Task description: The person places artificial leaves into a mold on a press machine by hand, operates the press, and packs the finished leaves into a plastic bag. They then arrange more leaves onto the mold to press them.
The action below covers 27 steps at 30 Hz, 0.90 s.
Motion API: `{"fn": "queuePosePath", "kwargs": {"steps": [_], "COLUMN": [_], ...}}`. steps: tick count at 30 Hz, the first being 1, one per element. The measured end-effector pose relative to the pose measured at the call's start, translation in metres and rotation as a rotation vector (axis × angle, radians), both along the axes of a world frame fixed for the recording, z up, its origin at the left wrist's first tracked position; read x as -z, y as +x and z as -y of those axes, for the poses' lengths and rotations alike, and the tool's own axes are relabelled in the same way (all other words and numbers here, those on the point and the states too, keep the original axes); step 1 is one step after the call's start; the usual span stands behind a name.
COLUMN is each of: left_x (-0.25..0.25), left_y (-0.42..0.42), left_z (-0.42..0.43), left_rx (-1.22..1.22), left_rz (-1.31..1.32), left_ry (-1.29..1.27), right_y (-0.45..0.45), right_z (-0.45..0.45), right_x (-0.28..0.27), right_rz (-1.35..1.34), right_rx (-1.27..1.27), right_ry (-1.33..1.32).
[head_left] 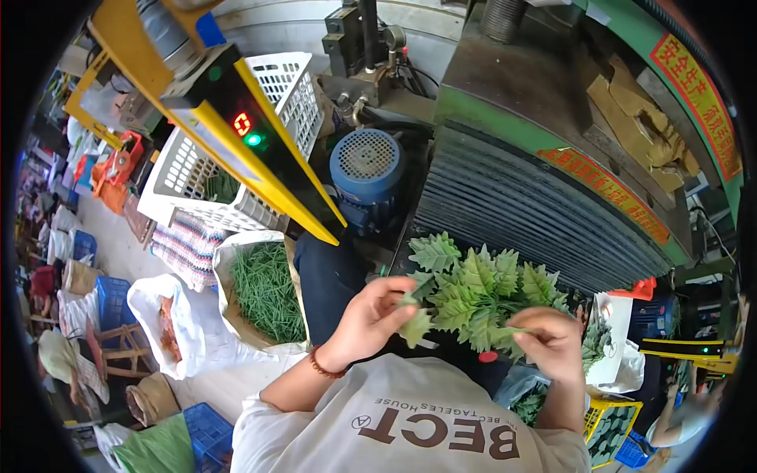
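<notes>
1. Left hand (369,319): thumb and fingertips nearly together, pinching a leaf (415,328) beside the bunch.
2. Right hand (552,340): fingers curled, thumb close to them, at the bunch's right side; cannot tell whether a leaf is gripped.
3. Bunch (473,296): green, between the hands, in front of the ribbed guard (520,209).
4. Sack (296,315): holds green stems, left of the person.
5. Motor (367,162): blue, beyond the sack.
</notes>
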<state>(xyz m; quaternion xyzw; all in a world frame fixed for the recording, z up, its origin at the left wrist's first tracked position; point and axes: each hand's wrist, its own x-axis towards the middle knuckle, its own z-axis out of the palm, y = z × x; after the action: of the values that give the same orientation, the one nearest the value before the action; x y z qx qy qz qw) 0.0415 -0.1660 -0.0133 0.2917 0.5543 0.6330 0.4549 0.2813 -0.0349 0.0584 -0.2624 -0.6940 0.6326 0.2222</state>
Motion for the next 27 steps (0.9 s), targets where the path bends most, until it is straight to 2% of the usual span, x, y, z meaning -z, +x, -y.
{"fn": "queuePosePath", "kwargs": {"steps": [4, 8, 9, 13, 18, 21, 23, 24, 27], "left_x": [-0.014, -0.010, -0.008, 0.006, 0.002, 0.006, 0.044, 0.053, 0.070], "left_y": [0.008, 0.007, 0.008, 0.012, 0.019, 0.000, -0.022, -0.021, -0.011], "left_z": [-0.015, -0.010, -0.007, -0.004, 0.011, 0.002, -0.013, -0.013, -0.031], "left_rx": [0.140, 0.125, 0.123, 0.312, 0.316, 0.200, -0.109, -0.107, -0.222], "left_rz": [0.048, -0.061, -0.057, 0.055, 0.307, 0.366, -1.044, -1.046, -1.364], "left_ry": [0.052, 0.080, 0.074, 0.120, 0.020, -0.085, 0.184, 0.182, 0.128], "right_y": [-0.041, -0.066, -0.067, -0.073, -0.061, -0.056, -0.052, -0.050, -0.045], "right_z": [0.002, 0.006, 0.009, 0.014, 0.023, 0.018, 0.018, 0.018, 0.015], "right_x": [0.011, 0.001, 0.003, 0.014, 0.029, 0.032, 0.035, 0.037, 0.035], "right_rz": [0.095, 0.137, 0.140, 0.188, 0.188, 0.176, 0.157, 0.145, 0.109], "right_rx": [-0.026, -0.055, -0.058, -0.206, -0.351, -0.307, -0.262, -0.236, -0.149], "right_ry": [0.046, 0.360, 0.355, 0.063, 0.240, 0.225, 0.203, 0.194, 0.193]}}
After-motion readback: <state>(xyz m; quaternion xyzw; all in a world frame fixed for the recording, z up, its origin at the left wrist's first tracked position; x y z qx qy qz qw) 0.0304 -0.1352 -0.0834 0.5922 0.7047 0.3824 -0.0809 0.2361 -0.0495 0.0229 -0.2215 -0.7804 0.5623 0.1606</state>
